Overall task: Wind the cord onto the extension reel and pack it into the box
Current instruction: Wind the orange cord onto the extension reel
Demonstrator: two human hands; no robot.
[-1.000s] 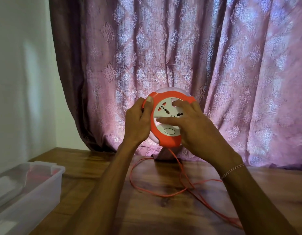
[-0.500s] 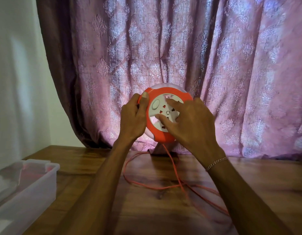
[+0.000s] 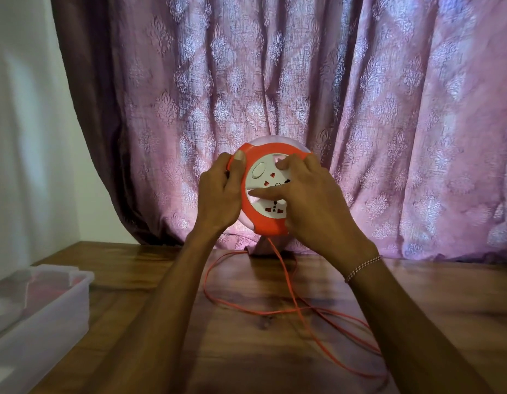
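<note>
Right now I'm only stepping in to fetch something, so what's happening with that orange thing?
A person is holding a round orange and white extension reel up in front of the curtain. The left hand grips its rim, while the right hand lies across the white socket face. Much of the orange cord lies loose on the wooden table. The clear plastic box waits at the left.

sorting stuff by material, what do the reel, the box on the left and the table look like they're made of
Extension reel: hard plastic, smooth orange rim, white socket face, moulded look.
Storage box: translucent frosted plastic; a reddish shape shows through the wall.
Table: apparently polished wood, brown grain with sheen; could be veneer or laminate.
</note>
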